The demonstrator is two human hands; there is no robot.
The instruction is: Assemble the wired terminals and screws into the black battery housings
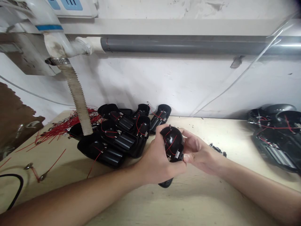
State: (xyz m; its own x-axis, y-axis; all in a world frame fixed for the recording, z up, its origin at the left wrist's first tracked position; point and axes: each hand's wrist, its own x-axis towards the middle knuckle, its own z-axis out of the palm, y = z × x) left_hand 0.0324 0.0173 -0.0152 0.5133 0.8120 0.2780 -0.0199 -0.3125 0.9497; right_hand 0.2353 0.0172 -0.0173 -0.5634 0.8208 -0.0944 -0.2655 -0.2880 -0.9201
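A black plastic housing (172, 138), with a round hollow end, thin red wires and a small white connector, is held above the table between both hands. My left hand (157, 160) wraps round its left side and lower part, thumb along the upper edge. On the other side, my right hand (199, 150) grips the right edge, with the thumb near the white connector; its other fingers are partly hidden behind the housing. Left of my hands lie several similar black housings (127, 142) with red wires and dark battery-like cylinders.
A ribbed hose (78, 97) hangs down to the housings at left. Behind it lies a heap of red wires (70, 124). More assembled black housings (277, 138) sit at far right. Small black bits (217, 149) lie beside my right hand. A grey pipe (176, 45) runs along the wall.
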